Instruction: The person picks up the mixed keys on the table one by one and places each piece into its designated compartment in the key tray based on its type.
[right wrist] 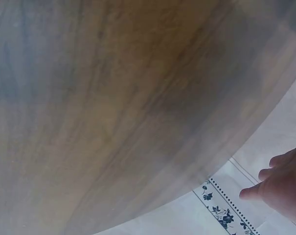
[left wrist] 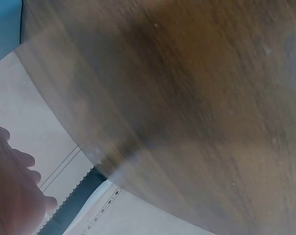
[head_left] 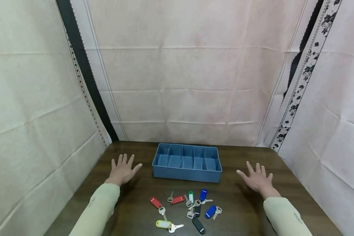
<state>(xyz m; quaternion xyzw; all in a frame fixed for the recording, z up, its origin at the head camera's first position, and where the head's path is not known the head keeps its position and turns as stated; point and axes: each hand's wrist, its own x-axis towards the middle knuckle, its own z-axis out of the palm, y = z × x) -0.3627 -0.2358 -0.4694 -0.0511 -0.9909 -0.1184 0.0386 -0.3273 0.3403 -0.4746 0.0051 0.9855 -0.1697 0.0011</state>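
My left hand (head_left: 123,172) is held out with spread fingers, left of a blue divided tray (head_left: 185,174); it holds nothing. On the tray's other side my right hand (head_left: 258,180) is spread the same way and holds nothing. Between my forearms lie several keys with coloured tags: a red tag (head_left: 155,202), another red tag (head_left: 178,199), a green tag (head_left: 190,196), a blue tag (head_left: 203,194), a second blue tag (head_left: 210,211), a yellow tag (head_left: 163,224) and a black tag (head_left: 198,226). A second black tag (head_left: 197,210) is partly covered by keys.
The brown wooden table (head_left: 132,209) has rounded far corners. Pale cloth hangs behind it (head_left: 180,98) and along both sides. The tray has several compartments side by side and sits near the table's far edge.
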